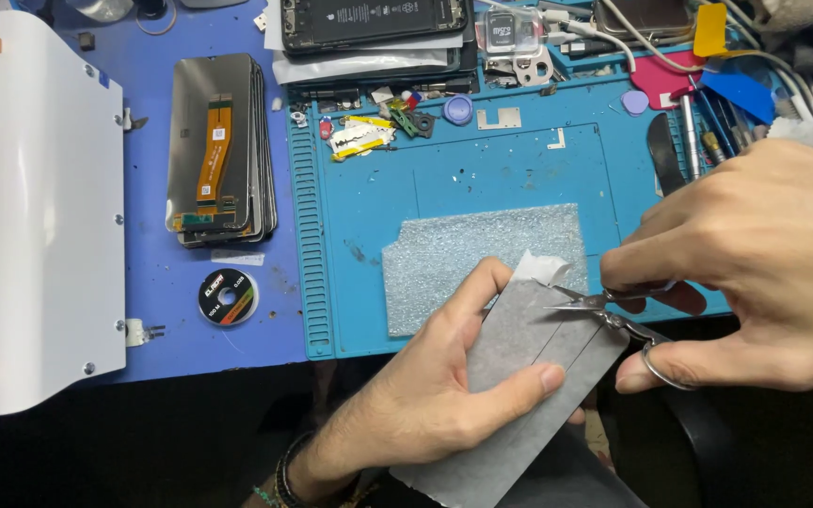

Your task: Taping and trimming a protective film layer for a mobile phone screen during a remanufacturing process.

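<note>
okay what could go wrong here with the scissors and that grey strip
The scissors in the right hand point toward the left hand; its thumb lies close to the blades and could get nicked. The grey strip is held only at one side, so it may flex and the cut could wander.

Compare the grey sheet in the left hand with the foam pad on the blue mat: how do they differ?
The grey sheet is held up off the bench by the left hand, with small scissors in the right hand at its edge; the foam pad lies flat on the blue mat. The sheet is smooth, dark grey and long; the pad is paler, speckled and squarer. Both are thin and roughly rectangular.
</note>
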